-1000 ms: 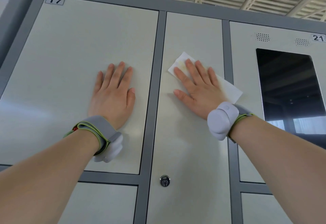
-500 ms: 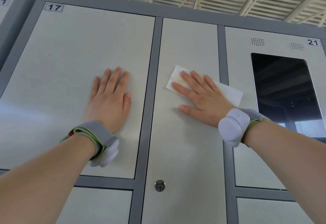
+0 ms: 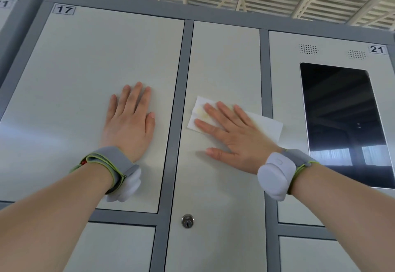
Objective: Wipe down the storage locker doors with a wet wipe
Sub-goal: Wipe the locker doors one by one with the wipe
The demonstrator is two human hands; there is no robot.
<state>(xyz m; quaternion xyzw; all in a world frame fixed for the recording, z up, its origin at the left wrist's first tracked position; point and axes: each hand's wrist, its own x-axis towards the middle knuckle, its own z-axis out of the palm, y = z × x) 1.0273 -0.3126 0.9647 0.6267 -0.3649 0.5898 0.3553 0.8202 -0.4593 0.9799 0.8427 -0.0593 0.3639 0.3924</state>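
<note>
A white wet wipe (image 3: 269,126), yellowish near its left end, lies flat against the narrow middle locker door (image 3: 222,62). My right hand (image 3: 233,134) presses it to the door with straight, spread fingers pointing up and left. On the wide locker door numbered 17 (image 3: 89,75), my left hand (image 3: 130,122) rests flat, fingers straight and pointing up. Both wrists carry grey bands with white pods.
A round key lock (image 3: 187,221) sits low on the middle door. To the right, the door numbered 21 holds a dark glass screen (image 3: 344,122) and two speaker grilles. Grey frame strips separate the doors. More doors lie below.
My right hand has slid the wipe down the middle door and turned its fingers more to the left. My left hand has stayed flat on door 17.
</note>
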